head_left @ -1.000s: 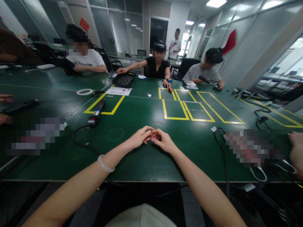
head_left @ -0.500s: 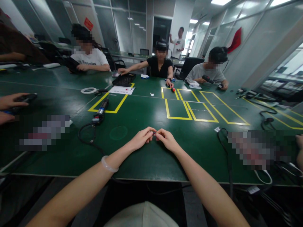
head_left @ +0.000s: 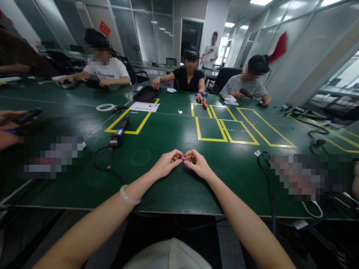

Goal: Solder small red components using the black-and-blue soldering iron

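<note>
My left hand (head_left: 167,163) and my right hand (head_left: 198,164) meet fingertip to fingertip above the green table (head_left: 179,194). Pinched between them is a small silver and orange-red piece (head_left: 183,158), too small to name and mostly covered by the fingers. Both hands are closed on it, thumbs towards me. A pale bracelet (head_left: 129,195) circles my left wrist.
A cylindrical tool (head_left: 121,127) with a black cable lies left of my hands. Yellow tape outlines (head_left: 211,141) mark the table ahead. Farther back are a black basket (head_left: 146,94), white paper (head_left: 144,107) and a white ring (head_left: 105,107). Several people work around the table.
My fingers have shifted and spread a little, so more of the small silver and orange-red piece shows. Across the table, a person's hand has moved right to the black basket's edge.
</note>
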`<act>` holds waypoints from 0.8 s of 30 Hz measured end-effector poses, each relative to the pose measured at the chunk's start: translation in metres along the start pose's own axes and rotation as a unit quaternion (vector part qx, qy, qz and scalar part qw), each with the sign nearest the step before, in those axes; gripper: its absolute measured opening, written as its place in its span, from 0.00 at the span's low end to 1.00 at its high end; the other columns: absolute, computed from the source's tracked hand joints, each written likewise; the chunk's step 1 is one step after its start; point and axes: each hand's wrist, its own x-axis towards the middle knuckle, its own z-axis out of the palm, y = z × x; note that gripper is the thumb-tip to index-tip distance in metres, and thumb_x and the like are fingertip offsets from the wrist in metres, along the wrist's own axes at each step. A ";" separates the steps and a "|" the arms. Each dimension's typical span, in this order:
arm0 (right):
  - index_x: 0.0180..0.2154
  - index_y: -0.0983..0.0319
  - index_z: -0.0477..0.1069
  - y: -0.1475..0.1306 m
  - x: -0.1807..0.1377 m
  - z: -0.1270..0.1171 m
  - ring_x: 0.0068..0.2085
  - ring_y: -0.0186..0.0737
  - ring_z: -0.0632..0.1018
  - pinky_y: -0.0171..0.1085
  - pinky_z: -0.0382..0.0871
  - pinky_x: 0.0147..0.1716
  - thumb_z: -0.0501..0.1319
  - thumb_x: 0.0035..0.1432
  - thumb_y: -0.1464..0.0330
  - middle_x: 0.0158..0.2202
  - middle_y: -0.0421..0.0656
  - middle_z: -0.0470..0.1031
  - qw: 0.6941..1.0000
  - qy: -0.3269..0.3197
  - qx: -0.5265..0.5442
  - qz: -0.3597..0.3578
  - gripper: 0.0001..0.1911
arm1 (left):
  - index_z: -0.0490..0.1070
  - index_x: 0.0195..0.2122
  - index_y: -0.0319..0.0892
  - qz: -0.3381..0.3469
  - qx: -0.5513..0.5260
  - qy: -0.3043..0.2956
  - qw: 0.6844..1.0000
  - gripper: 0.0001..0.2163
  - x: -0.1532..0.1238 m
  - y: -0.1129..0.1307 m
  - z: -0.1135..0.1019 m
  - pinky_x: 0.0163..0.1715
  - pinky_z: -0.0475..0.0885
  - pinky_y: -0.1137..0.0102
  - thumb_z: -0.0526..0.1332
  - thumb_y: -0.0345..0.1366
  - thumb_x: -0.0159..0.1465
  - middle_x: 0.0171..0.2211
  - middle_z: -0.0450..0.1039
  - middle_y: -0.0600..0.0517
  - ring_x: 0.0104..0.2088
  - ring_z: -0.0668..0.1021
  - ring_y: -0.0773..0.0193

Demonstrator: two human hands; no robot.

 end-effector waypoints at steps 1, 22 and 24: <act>0.41 0.61 0.67 0.000 0.000 0.000 0.33 0.35 0.73 0.35 0.65 0.33 0.64 0.55 0.63 0.34 0.41 0.74 1.000 -0.001 -0.005 -0.005 0.13 | 0.70 0.43 0.41 -0.004 -0.001 0.000 1.000 0.12 0.000 -0.001 0.000 0.33 0.68 0.73 0.57 0.42 0.64 0.39 0.75 0.50 0.37 0.76 0.64; 0.30 0.62 0.69 -0.001 0.002 -0.006 0.27 0.35 0.74 0.35 0.66 0.33 0.54 0.63 0.52 0.24 0.41 0.76 0.998 -0.023 -0.016 0.050 0.22 | 0.72 0.43 0.40 -0.016 0.013 -0.022 1.000 0.16 -0.001 0.003 0.000 0.32 0.67 0.72 0.55 0.47 0.65 0.35 0.75 0.51 0.32 0.75 0.65; 0.28 0.62 0.69 -0.002 0.002 -0.007 0.27 0.35 0.73 0.35 0.66 0.33 0.54 0.63 0.52 0.23 0.41 0.76 0.998 -0.026 -0.027 0.049 0.22 | 0.72 0.42 0.40 -0.016 0.018 -0.025 0.999 0.16 -0.001 0.003 0.000 0.32 0.66 0.72 0.54 0.47 0.66 0.33 0.75 0.51 0.32 0.74 0.65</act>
